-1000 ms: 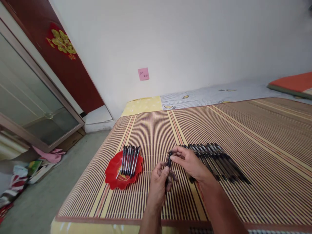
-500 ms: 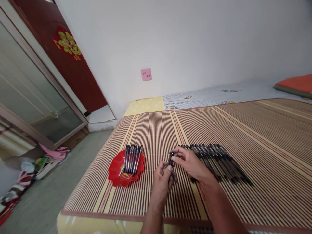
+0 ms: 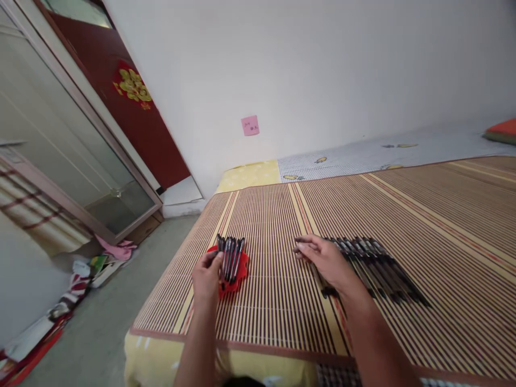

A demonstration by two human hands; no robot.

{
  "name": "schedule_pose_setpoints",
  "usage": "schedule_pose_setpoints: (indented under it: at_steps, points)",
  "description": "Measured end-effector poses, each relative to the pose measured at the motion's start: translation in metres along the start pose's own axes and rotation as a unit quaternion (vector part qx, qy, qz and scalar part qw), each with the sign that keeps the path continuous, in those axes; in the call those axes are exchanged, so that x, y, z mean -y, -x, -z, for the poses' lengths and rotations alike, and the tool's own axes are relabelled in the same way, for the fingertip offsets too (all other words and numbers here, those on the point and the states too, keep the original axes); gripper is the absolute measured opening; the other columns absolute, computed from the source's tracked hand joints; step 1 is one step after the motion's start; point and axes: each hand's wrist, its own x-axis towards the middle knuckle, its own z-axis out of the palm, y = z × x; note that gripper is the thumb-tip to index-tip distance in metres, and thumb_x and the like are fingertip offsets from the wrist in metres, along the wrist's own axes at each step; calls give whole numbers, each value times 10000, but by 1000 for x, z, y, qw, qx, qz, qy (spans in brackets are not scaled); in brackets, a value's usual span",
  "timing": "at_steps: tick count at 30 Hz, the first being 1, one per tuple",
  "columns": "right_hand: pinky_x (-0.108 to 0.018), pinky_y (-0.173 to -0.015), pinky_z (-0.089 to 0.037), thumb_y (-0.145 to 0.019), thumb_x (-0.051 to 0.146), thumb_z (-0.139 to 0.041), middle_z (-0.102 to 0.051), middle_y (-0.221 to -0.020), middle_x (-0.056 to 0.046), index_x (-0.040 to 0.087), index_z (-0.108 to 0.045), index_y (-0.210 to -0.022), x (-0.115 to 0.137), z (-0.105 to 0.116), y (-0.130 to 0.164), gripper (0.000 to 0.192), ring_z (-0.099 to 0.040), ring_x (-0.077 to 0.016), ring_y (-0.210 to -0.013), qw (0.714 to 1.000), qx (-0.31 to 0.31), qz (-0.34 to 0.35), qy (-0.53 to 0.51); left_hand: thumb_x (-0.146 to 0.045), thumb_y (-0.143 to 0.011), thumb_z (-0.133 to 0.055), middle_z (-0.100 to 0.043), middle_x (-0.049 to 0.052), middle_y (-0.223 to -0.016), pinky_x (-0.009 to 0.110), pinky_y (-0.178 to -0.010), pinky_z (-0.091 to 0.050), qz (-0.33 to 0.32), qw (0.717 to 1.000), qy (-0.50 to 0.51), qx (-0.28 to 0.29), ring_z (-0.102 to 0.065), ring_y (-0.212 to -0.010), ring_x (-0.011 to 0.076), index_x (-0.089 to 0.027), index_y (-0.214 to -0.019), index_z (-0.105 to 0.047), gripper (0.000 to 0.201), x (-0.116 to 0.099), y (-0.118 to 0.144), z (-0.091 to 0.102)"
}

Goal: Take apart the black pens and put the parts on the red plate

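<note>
My left hand [image 3: 207, 277] is over the left side of a red scalloped dish [image 3: 242, 269]. Its thumb and fingers are closed on a black pen [image 3: 220, 244], upper end showing, beside several clear-barrelled black pens [image 3: 233, 258] lying in the dish. On the right, my right hand [image 3: 324, 260] has its fingers bent round the upper end of another pen [image 3: 317, 277], which slants beneath the palm; the fingers partly hide it. Right of that hand, a slanted row of several black pens [image 3: 374, 269] lies on the striped mat.
The striped mat [image 3: 274, 301] covers a bed against a white wall [image 3: 306, 70]. A pink note [image 3: 250, 125] is stuck on the wall. An orange cushion [image 3: 502, 129] is at the far right. Clothes and other items [image 3: 76, 285] lie on the floor at left.
My left hand has moved left with a pen from beside my right hand to the dish. My right hand has shifted to the leftmost pen of the row. The view has turned slightly left.
</note>
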Motion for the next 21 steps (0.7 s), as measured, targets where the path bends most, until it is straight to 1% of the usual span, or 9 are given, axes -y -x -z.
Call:
schedule_pose_setpoints:
  at_steps: [1, 3, 5, 7, 10, 14, 17, 21]
  points:
    - [-338, -765, -578, -821, 442, -676, -732, -927, -79, 193, -682, -1065, -1, 1, 0, 349, -713, -181, -771, 1000, -5, 1, 0, -472, -707, -698, -728, 52, -743, 294, -604, -525, -4, 997, -72, 2, -663, -650, 197, -132, -885, -716, 384, 2, -17, 11]
    - [-333, -755, -578, -816, 437, -676, -728, -909, -75, 191, -684, -1055, -2, 2, -1, 343, -711, -178, -753, 1000, -7, 0, 0, -401, -683, -700, -733, 68, -724, 317, -646, -533, -3, 992, -127, -14, -685, -692, 230, -130, -817, -713, 303, 5, -47, 27]
    - [-332, -759, -577, -809, 431, -676, -724, -890, -74, 186, -688, -1031, -2, 1, -2, 331, -711, -180, -759, 1000, -6, -1, -1, -342, -656, -711, -732, 75, -701, 331, -675, -524, -6, 984, -176, -27, -695, -722, 257, -142, -753, -704, 222, 7, -69, 35]
    - [-331, -765, -575, -803, 429, -677, -723, -881, -74, 182, -691, -1013, -2, 1, -2, 324, -712, -181, -767, 1000, -6, 1, 1, -308, -655, -712, -738, 76, -707, 335, -688, -511, -13, 975, -221, -21, -699, -737, 268, -157, -737, -704, 172, 10, -83, 35]
    - [-323, -745, -571, -794, 431, -682, -722, -856, -67, 181, -691, -1001, -3, 1, -3, 325, -707, -174, -739, 1000, -8, 2, -1, -284, -693, -693, -751, 77, -738, 317, -681, -486, -31, 961, -276, 9, -697, -739, 259, -170, -743, -711, 126, 17, -91, 28]
    - [-318, -704, -568, -785, 426, -696, -725, -842, -62, 179, -694, -995, -7, 2, -3, 324, -700, -171, -701, 1000, -12, 7, -9, -269, -753, -668, -750, 79, -756, 282, -654, -438, -58, 942, -326, 52, -681, -733, 230, -168, -753, -715, 112, 26, -92, 19]
    - [-324, -697, -569, -791, 415, -698, -729, -852, -59, 181, -702, -1001, -8, 2, -3, 314, -701, -175, -696, 1000, -18, 9, -6, -258, -773, -664, -734, 81, -746, 275, -629, -393, -75, 931, -351, 67, -649, -698, 213, -160, -747, -704, 108, 30, -91, 17]
    - [-323, -702, -572, -783, 395, -711, -730, -829, -52, 183, -716, -978, -3, 0, -2, 288, -705, -177, -701, 1000, -18, 8, -4, -225, -783, -653, -730, 81, -773, 269, -626, -376, -84, 927, -358, 75, -631, -699, 200, -153, -779, -700, 86, 32, -88, 16]
